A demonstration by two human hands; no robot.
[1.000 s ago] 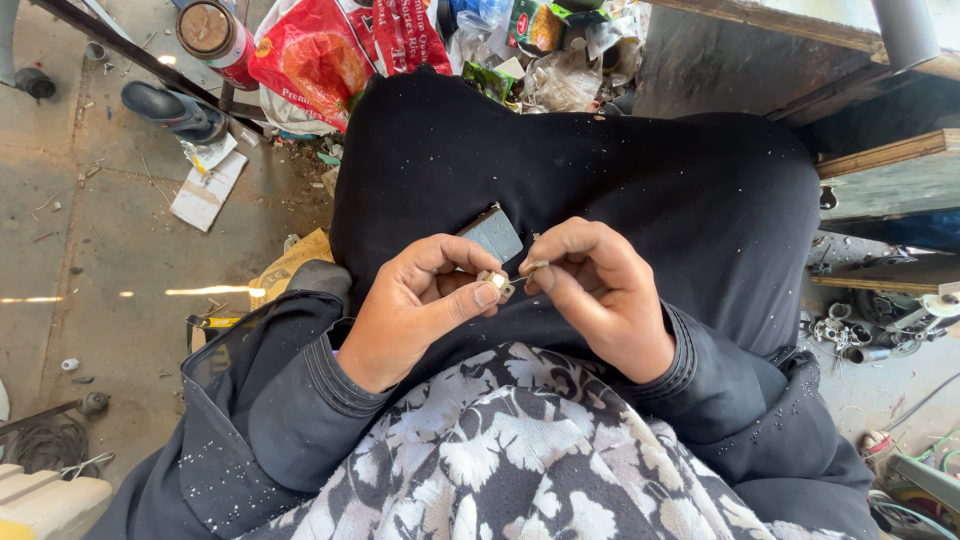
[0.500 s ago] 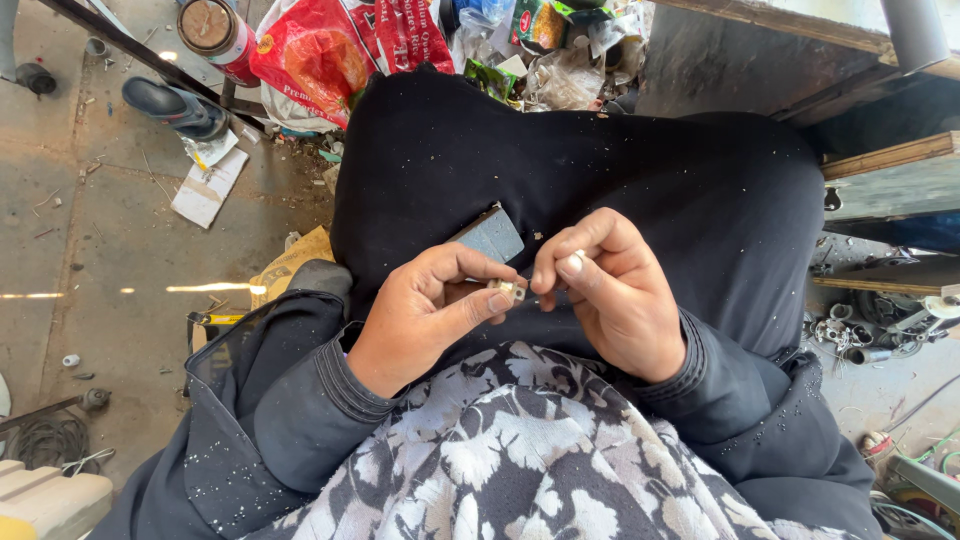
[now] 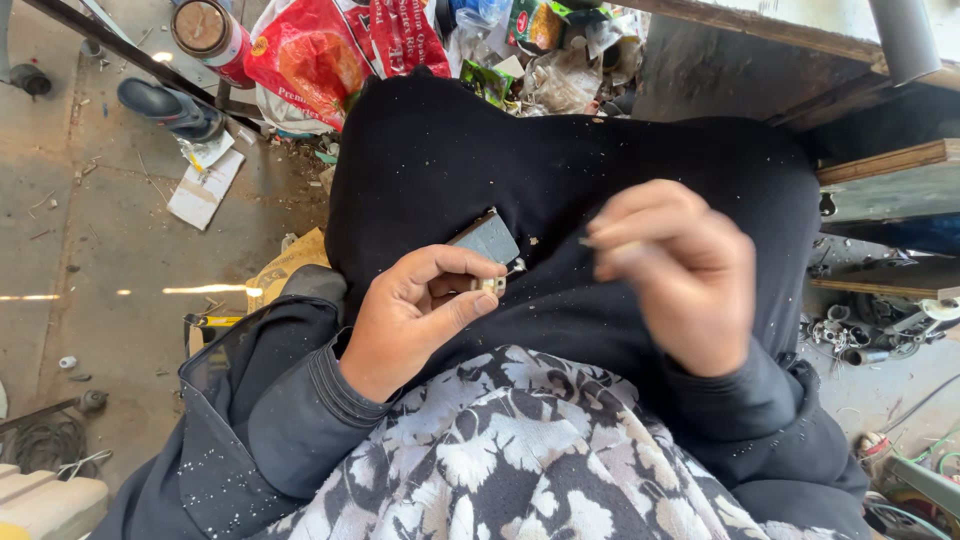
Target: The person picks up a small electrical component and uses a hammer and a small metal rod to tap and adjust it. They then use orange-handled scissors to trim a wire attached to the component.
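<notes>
- Fingers [image 3: 470, 268] of the left hand [image 3: 415, 310] pinch a small pale part [image 3: 490, 286] between thumb and forefinger; a thin metal tip sticks out of it toward the right. Grip is closed and firm on the part.
- Behind those fingers, a flat grey rectangular piece [image 3: 487, 238] rests tilted on the lap, its lower edge hidden by the forefinger. Whether the hand is also steadying it, cannot tell.
- Right hand [image 3: 680, 275] is motion-blurred, fingers curled loosely together. No object visible in it; whether it grips anything, cannot tell.
- Change noted: half a second ago both hands met at the small pale part, fingertips touching around it. Now the right hand has pulled away to the right and sits clearly apart; the left hand alone keeps the part, at about the same spot over the lap.
- Reading: the two-handed working of the part has paused or finished one stroke; hold has passed wholly to the left hand.
- Both hands work over the black cloth [image 3: 560, 170] covering the knees; pale specks are scattered on it.
- Further out: red plastic bags [image 3: 320, 60] and a round tin [image 3: 205, 30] on the floor ahead, a wooden bench edge [image 3: 880, 165] to the right, metal scraps [image 3: 860, 335] below it.
</notes>
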